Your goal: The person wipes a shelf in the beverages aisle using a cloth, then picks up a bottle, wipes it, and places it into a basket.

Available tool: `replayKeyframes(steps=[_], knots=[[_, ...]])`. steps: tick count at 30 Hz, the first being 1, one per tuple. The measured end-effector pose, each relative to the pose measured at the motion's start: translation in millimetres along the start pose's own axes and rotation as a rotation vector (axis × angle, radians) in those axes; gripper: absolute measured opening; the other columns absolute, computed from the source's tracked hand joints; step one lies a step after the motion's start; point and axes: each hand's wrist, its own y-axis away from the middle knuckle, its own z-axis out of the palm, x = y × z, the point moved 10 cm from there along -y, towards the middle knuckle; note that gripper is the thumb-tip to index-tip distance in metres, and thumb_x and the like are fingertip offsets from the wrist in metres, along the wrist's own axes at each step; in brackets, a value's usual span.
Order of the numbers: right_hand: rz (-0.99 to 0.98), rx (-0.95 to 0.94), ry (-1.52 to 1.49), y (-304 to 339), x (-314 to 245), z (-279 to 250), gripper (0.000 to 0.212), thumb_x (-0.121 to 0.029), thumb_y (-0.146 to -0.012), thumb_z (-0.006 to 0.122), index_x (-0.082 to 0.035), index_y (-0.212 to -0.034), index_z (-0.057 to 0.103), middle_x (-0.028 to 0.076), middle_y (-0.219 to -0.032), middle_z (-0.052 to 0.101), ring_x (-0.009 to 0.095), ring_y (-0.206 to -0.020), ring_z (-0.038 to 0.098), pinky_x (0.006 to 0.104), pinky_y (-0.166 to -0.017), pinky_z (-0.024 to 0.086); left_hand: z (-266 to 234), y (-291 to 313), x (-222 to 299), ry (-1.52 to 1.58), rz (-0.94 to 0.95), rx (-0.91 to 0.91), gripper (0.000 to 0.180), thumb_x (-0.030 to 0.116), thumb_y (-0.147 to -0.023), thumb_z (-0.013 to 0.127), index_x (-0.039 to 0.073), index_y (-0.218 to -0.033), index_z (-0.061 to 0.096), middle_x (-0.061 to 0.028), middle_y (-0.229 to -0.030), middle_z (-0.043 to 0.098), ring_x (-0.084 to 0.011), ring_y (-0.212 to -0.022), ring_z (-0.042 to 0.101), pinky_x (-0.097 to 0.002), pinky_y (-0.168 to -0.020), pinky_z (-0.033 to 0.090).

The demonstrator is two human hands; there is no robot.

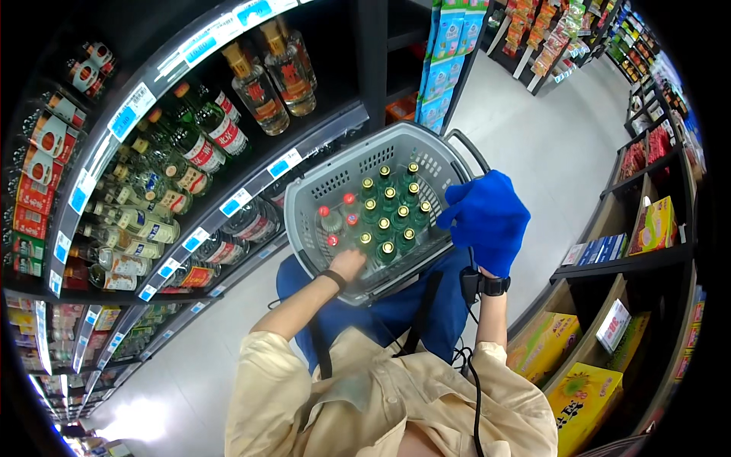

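Observation:
A grey plastic shopping basket (302, 228) sits in front of my knees. Several green bottles with gold caps (390, 193) stand upright in it, beside a few clear bottles with red caps (331, 219). My left hand (349, 264), bare, reaches over the near left rim, its fingers bent down beside the nearest bottles; what they hold is hidden. In a blue glove, my right hand (491, 221) is closed at the basket's right side, over the dark handle (470, 149). The glove covers the part of the handle in its grip.
Shelves on the left hold green and clear bottles (202, 141), with tall gold-topped bottles (289, 68) farther back. Price tags line the shelf edge (251, 190). Yellow boxes (582, 404) fill the right-hand shelves. A grey floor aisle (525, 129) runs between, with hanging snack packets (552, 34) beyond.

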Motion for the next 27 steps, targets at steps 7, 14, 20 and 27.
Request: replayKeyframes(steps=[7, 14, 20, 27], knots=[[0.012, -0.085, 0.228, 7, 4, 26, 0.053, -0.037, -0.107, 0.047, -0.007, -0.151, 0.042, 0.013, -0.143, 0.055, 0.025, -0.126, 0.056, 0.0399, -0.106, 0.047, 13, -6, -14, 0.026, 0.039, -0.039, 0.015, 0.010, -0.086, 0.062, 0.009, -0.096, 0.073, -0.0157, -0.099, 0.071, -0.0336, -0.095, 0.072, -0.0442, -0.081, 0.060], [0.082, -0.266, 0.336, 18, 12, 54, 0.050, -0.031, -0.105, 0.052, -0.006, -0.148, 0.045, 0.011, -0.139, 0.058, 0.023, -0.121, 0.058, 0.0375, -0.103, 0.049, -28, 2, -28, 0.178, 0.003, -0.017, 0.018, 0.001, -0.069, 0.067, -0.004, -0.087, 0.069, -0.0274, -0.087, 0.069, -0.0430, -0.086, 0.070, -0.0494, -0.077, 0.059], [0.107, -0.354, 0.365, 27, 19, 71, 0.048, -0.027, -0.104, 0.056, -0.006, -0.146, 0.048, 0.010, -0.135, 0.061, 0.021, -0.117, 0.060, 0.0355, -0.100, 0.051, -84, 22, -29, 0.323, -0.041, 0.039, 0.020, 0.004, -0.066, 0.067, -0.005, -0.083, 0.068, -0.0294, -0.086, 0.067, -0.0453, -0.086, 0.069, -0.0500, -0.076, 0.058], [0.114, -0.399, 0.367, 22, 29, 83, 0.045, -0.022, -0.102, 0.060, -0.006, -0.143, 0.051, 0.009, -0.131, 0.063, 0.020, -0.113, 0.063, 0.0331, -0.096, 0.053, -197, 62, -29, 0.366, -0.101, 0.188, 0.019, 0.008, -0.068, 0.070, -0.003, -0.084, 0.069, -0.0219, -0.086, 0.068, -0.0396, -0.080, 0.069, -0.0448, -0.076, 0.056]])
